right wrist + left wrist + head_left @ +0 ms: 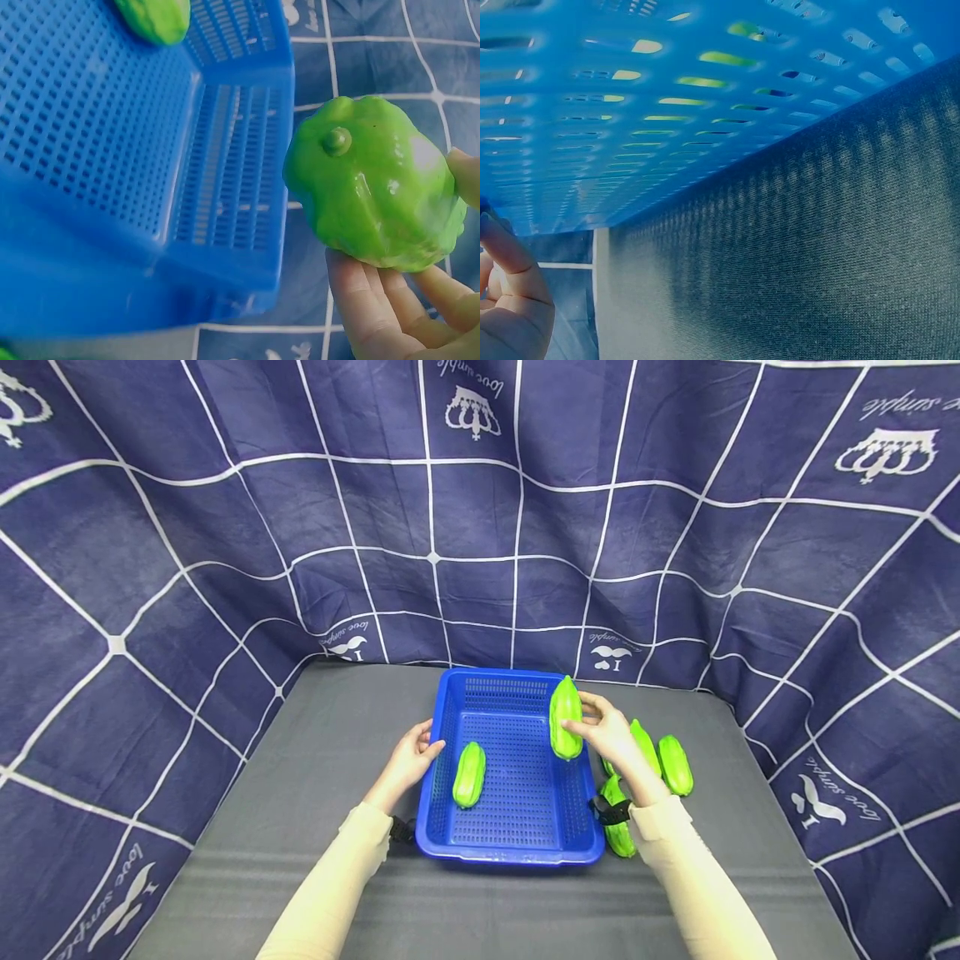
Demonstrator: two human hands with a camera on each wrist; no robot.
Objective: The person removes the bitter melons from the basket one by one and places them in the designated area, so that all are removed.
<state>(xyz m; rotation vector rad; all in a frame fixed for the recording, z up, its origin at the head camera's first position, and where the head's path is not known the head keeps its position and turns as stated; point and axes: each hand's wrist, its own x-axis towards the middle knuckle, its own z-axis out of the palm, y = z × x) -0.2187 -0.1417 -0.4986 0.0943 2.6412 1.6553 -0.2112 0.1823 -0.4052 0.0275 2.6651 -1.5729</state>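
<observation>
In the head view my right hand (609, 731) holds a green bitter melon (566, 718) above the right rim of a blue plastic basket (510, 858). The right wrist view shows my thumb on one side of this bitter melon (375, 180) and the fingers beneath it. My left hand (410, 756) grips the basket's left rim; the left wrist view shows only part of that hand (514, 300) beside the slotted wall. Inside the basket, toward its left, lies another bitter melon (469, 775).
Right of the basket, several more bitter melons lie on the grey tabletop (300, 827), among them one at the far right (675, 766); my right forearm partly covers others. A dark blue checked curtain (480, 510) stands behind the table and along both sides.
</observation>
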